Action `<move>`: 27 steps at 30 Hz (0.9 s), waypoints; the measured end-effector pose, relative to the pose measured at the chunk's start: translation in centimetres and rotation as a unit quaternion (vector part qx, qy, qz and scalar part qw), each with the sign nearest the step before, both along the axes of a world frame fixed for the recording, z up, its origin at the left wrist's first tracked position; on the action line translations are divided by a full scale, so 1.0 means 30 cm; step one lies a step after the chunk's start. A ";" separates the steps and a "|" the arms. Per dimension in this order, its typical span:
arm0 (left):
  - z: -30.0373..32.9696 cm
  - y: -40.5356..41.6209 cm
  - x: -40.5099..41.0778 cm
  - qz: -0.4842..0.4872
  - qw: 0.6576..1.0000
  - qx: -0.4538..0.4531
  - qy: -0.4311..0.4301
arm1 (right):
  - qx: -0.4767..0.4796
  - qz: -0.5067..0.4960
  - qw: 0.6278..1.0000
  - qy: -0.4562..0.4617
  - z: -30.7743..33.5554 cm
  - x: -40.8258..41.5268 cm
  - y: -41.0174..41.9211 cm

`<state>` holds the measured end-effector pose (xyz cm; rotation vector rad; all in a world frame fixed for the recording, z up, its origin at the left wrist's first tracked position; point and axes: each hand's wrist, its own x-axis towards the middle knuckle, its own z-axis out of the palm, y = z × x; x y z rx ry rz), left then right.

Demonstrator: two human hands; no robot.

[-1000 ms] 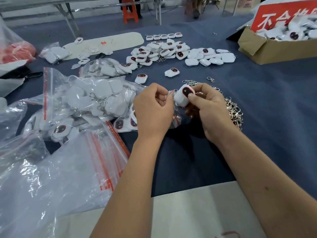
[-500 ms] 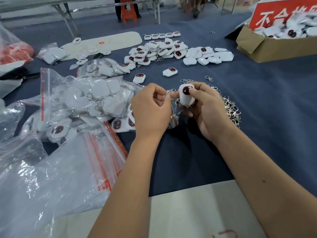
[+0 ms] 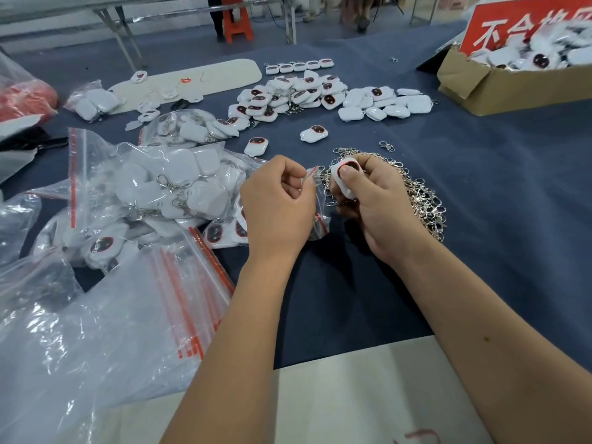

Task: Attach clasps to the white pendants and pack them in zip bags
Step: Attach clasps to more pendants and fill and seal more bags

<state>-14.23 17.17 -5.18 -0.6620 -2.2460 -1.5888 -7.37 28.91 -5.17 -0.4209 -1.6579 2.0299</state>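
A white rounded plastic pendant with a dark red-rimmed face [image 3: 345,177] is being gripped upright in the right hand [image 3: 374,203], just beside the small clear red-striped zip bag [image 3: 315,200] being pinched at its mouth by the left hand [image 3: 277,206] above the tabletop [image 3: 480,193].

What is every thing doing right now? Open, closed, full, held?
Right hand: grips a white pendant.
Left hand: pinches a small zip bag at its top.
Cardboard box: open, holding pendants.
Clasp pile: loose on the cloth.
Big bag: holding pendants.
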 end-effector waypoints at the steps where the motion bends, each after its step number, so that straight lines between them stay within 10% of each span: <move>1: 0.001 0.000 0.001 0.000 1.000 0.001 -0.001 | 0.002 -0.003 1.000 -0.002 -0.004 -0.002 -0.001; 23: 0.030 -0.005 0.016 0.025 0.998 0.048 -0.042 | -0.014 0.034 0.999 0.013 -0.004 0.001 -0.002; 27: 0.040 -0.009 0.014 0.039 0.994 0.087 -0.052 | 0.171 0.006 0.985 -0.017 -0.017 0.004 0.010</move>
